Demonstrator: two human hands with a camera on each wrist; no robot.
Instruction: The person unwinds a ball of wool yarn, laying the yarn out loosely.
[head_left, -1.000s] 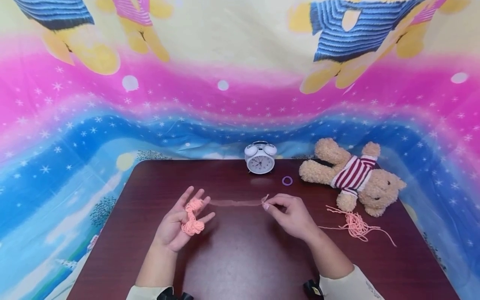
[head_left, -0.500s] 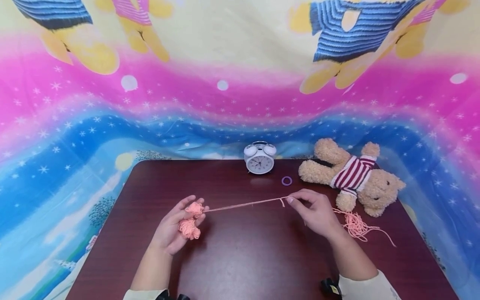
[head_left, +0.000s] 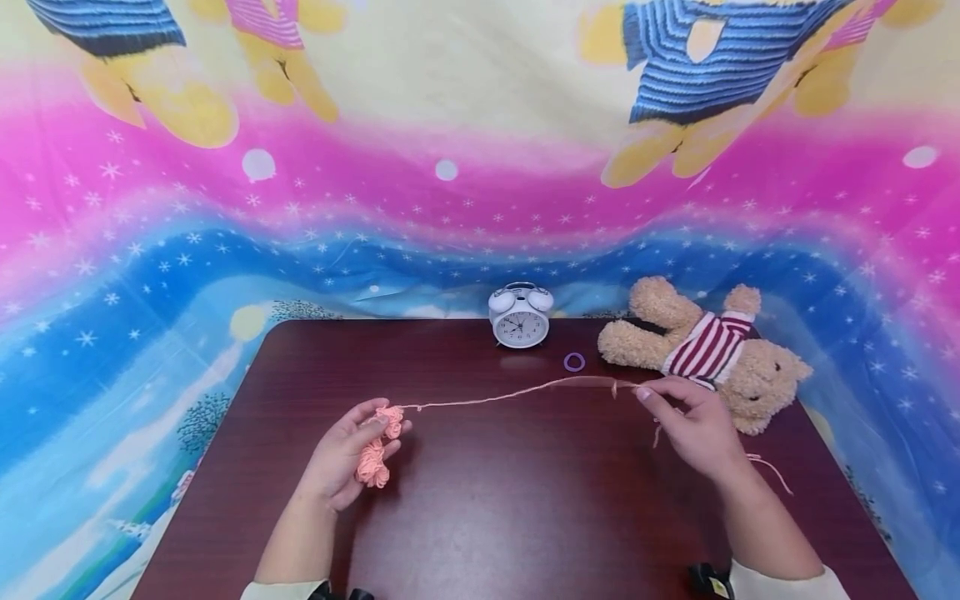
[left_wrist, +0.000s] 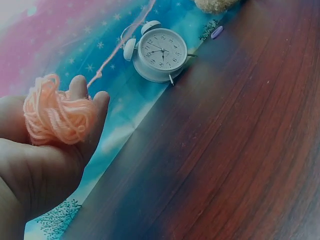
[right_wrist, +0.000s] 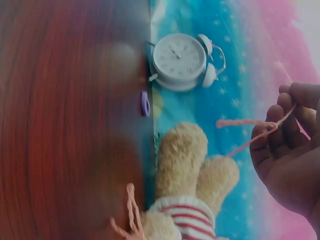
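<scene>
In the head view my left hand (head_left: 333, 458) holds a peach yarn bundle (head_left: 372, 467), wound with a narrow waist, the thumb lying over it. Looped strands of the bundle (left_wrist: 60, 115) bulge above the palm in the left wrist view. A single yarn strand (head_left: 487, 400) runs from it across the table to my right hand (head_left: 697, 429), whose thumb and forefinger pinch it. Short yarn tails (right_wrist: 250, 122) dangle by the right fingers in the right wrist view. My right hand and forearm mostly hide a loose yarn pile, with one end (head_left: 776, 475) showing.
A white twin-bell alarm clock (head_left: 520, 317) stands at the table's back edge. Close to it lies a purple ring (head_left: 574, 362). A teddy bear (head_left: 705, 350) in a striped shirt lies at the back right. A printed cloth (head_left: 420, 217) hangs behind the dark table (head_left: 480, 500).
My right hand has moved right, drawing the strand out longer and covering the loose pile. The left hand's spread fingers have closed in around the bundle, and it has shifted slightly left.
</scene>
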